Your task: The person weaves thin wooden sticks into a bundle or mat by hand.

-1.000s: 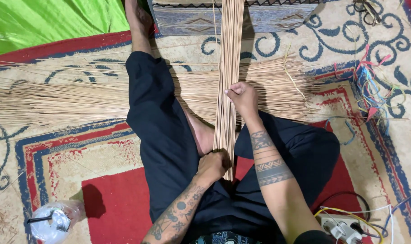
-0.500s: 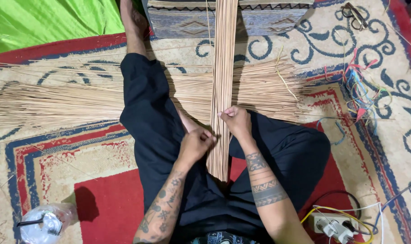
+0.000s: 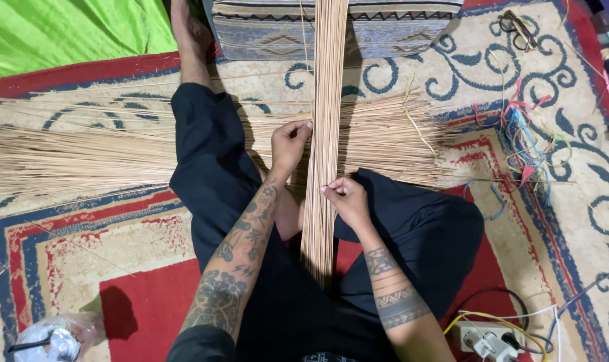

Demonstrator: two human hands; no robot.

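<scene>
**Both Hands Pinched on an Upright Bundle of Thin Sticks**

A tall bundle of thin sticks point(image 3: 326, 134) ran up the centre of the frame, from between the seated person's legs to the top edge. The left hand point(image 3: 290, 144) gripped the bundle's left side just above mid-frame, fingers curled shut around a few sticks. The right hand point(image 3: 345, 198) sat lower and on the bundle's right side, thumb and fingertips pinched closed on the sticks there.

Beneath the bundle, a broad heap of loose sticks point(image 3: 83, 157) lay crosswise, fanning from the left edge to right of centre, passing under the person's black trousers point(image 3: 211, 174). All of it rested on a patterned carpet point(image 3: 63, 261) of red, cream and blue. A striped cushion point(image 3: 378, 30) stood at the top centre behind the bundle, and green cloth point(image 3: 70, 30) filled the upper left. Coloured strings point(image 3: 525, 144) lay tangled at the right, a pair of scissors point(image 3: 519, 27) at the upper right, a power strip with cables point(image 3: 489, 338) at the lower right and a clear plastic bag point(image 3: 53, 338) at the lower left.

Both tattooed forearms rose from the bottom edge, the left stretched farther up than the right, wrists angled inward towards the bundle.
</scene>
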